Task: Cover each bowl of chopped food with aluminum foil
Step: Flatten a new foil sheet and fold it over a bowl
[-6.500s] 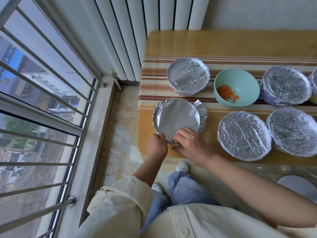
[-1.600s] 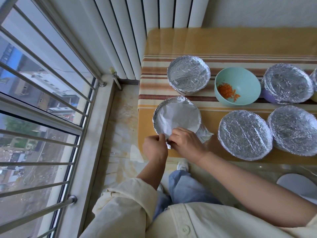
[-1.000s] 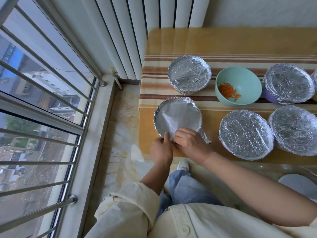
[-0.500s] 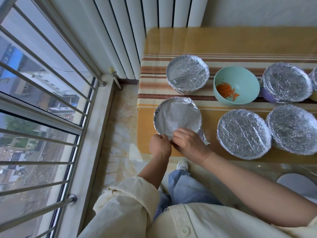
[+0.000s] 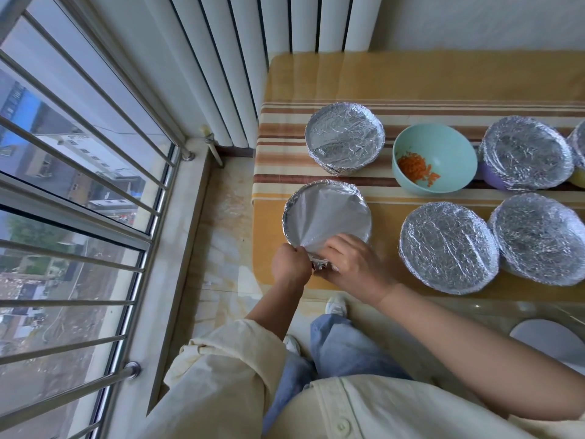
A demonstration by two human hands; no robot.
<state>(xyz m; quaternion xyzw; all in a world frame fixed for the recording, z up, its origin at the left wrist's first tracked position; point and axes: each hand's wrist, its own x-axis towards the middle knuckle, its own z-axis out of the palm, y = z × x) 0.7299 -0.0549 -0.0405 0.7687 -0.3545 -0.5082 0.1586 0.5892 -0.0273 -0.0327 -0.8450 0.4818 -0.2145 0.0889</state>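
Striped table [image 5: 411, 74]; left grip [image 5: 291, 264] and right grip [image 5: 351, 264] tight on foil [image 5: 326, 213].

Nearest on the left, a round bowl [image 5: 286, 217] wears a smooth sheet of aluminium foil [image 5: 326, 213], crimped round the rim, with a crumpled foil tail [image 5: 319, 265] bunched at its near edge. Behind it stands a crinkled foil-covered bowl [image 5: 345, 137]. To the right of that are an uncovered mint-green bowl [image 5: 443, 144] holding chopped orange bits [image 5: 416, 167] and a foil-topped purple bowl [image 5: 525, 153]. Two foil-wrapped bowls [image 5: 446, 245] [image 5: 541, 237] sit side by side in the near row.
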